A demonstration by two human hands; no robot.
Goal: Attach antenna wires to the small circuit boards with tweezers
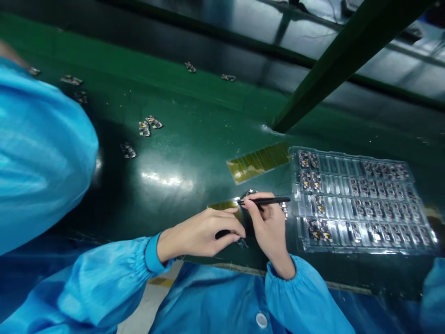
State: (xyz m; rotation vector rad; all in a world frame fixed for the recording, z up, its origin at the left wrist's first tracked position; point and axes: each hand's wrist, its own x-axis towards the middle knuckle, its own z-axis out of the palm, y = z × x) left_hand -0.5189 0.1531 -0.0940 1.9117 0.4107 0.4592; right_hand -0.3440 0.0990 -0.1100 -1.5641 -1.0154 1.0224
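Note:
My right hand [269,222] is closed round black tweezers [267,201], whose tips point left over a yellow film strip [222,204]. My left hand [205,232] lies partly over that strip. Its thumb and index finger come together in a pinch; what is between them, if anything, I cannot make out. A small dark circuit board [242,242] shows just below those fingertips. Another circuit board [251,191] lies behind the tweezers, and one more board [285,211] is partly hidden beside my right hand.
A clear plastic tray [342,208] with several circuit boards stands at right. A larger yellow film sheet [259,162] lies behind my hands. Loose boards [144,128] are scattered leftward on the green table [187,144]. A green post [323,69] rises behind; a co-worker's blue sleeve [41,153] is at left.

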